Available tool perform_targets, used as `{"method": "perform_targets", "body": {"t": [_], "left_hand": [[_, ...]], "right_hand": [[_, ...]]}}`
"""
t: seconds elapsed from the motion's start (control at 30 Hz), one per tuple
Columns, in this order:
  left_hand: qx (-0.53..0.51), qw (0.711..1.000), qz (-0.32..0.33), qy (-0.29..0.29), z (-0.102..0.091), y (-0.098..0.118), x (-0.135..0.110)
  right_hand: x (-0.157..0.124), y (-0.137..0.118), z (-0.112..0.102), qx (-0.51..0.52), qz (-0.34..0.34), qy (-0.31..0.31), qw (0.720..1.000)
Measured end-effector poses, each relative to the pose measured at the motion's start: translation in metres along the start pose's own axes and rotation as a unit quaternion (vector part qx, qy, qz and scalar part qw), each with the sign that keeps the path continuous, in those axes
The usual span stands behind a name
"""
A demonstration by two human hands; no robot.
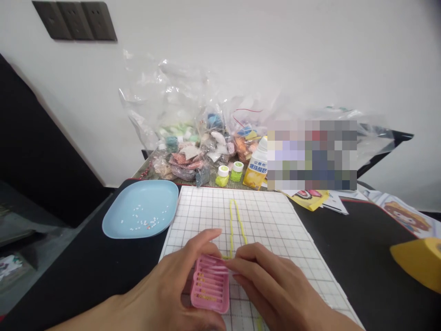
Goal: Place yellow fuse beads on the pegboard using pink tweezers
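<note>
My left hand point(172, 280) is wrapped round a pink slotted bead tray point(211, 286), holding it on the white gridded pegboard point(275, 220). My right hand point(275, 285) pinches at the tray's top edge with fingertips pressed together, where thin pink sticks lie. Two lines of yellow beads point(237, 220) run up the board from the tray. A few yellow beads sit in the tray's slots.
A light blue plate point(141, 209) with small white beads lies left of the board. Bags of beads point(193, 156), two small green jars point(229, 174) and a yellow-labelled bottle point(257, 168) stand behind. A yellow object point(418, 259) sits at right on the black mat.
</note>
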State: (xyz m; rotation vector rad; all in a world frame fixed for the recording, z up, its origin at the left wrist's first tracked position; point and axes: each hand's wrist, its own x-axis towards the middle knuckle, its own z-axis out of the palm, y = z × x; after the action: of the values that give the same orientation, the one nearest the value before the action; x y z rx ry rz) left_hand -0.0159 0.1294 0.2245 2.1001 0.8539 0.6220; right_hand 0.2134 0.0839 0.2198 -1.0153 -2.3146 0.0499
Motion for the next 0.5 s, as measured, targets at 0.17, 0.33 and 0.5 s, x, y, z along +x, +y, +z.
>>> {"method": "perform_targets", "body": {"t": [0.17,0.33,0.5], "left_hand": [[0.049,0.999,-0.007,0.001,-0.003,0.000,-0.003],[0.145,0.986,0.075,0.032,-0.013,0.002,0.002],[0.205,0.966,0.150,0.047,-0.010,-0.002,0.010]], "right_hand": [[0.003,-0.001,-0.005,-0.014,0.007,0.058,0.998],[0.004,0.007,-0.005,-0.030,0.043,0.126,0.991],[0.003,0.011,0.001,-0.051,0.054,0.075,0.994]]}}
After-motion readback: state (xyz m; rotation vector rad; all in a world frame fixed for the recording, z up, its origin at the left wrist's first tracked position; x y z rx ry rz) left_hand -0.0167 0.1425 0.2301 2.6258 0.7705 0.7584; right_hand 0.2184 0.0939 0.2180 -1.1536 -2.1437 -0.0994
